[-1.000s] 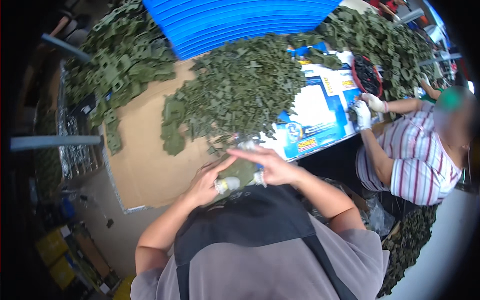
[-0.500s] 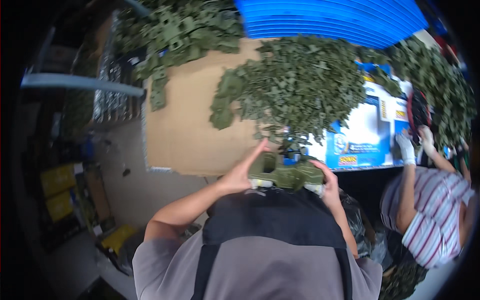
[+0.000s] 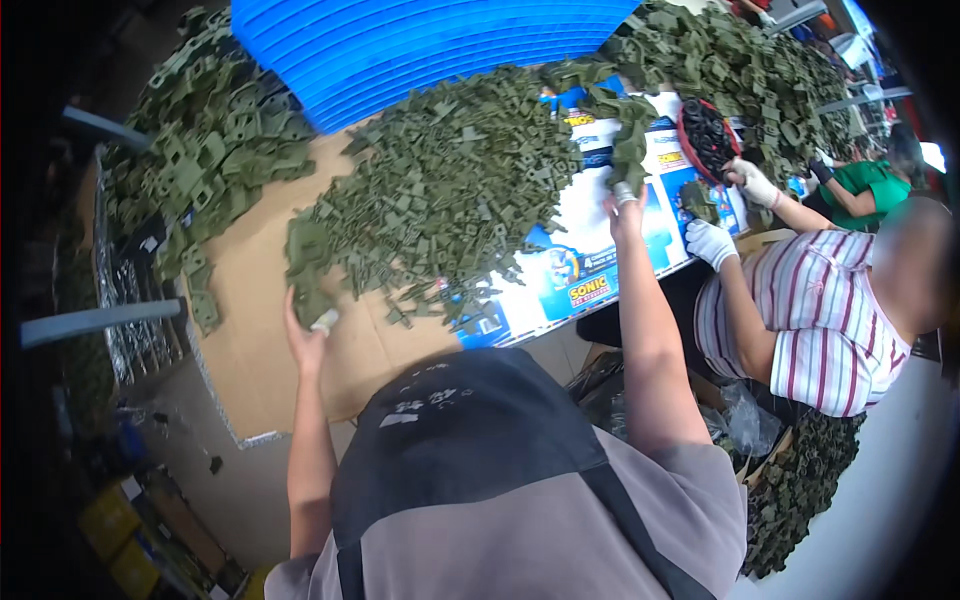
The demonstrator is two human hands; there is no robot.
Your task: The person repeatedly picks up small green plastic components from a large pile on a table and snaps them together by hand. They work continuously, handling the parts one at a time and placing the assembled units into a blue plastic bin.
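Two bare hands extended over the work surface, set well apart; left hand point(image 3: 308, 340) at the lower end of a long olive-green moulded part point(image 3: 307, 250), which lies on brown cardboard point(image 3: 250, 255) at the left edge of the central heap; its thumb and fingers are spread around that end, a pale wrap showing on the thumb; contact pressure cannot be told.

Right hand point(image 3: 626, 212) at the near end of a second green part point(image 3: 630, 145), located over blue-and-white printed cardboard point(image 3: 655, 220), right of the heap; pale wrapping shows at the fingertips; whether they pinch the part or only touch it cannot be told.

Between and beyond the hands: a heap of small green pieces point(image 3: 450, 170); behind it, a blue ribbed bin point(image 3: 430, 50); further left, a pile of larger green parts point(image 3: 225, 130); to the right, a red-rimmed basket point(image 3: 684, 140) containing black pieces.

At right, a co-worker in a striped top point(image 3: 800, 310); white-gloved hands, one point(image 3: 712, 243) just beside a green piece point(image 3: 698, 200), the other point(image 3: 752, 183) near the basket.
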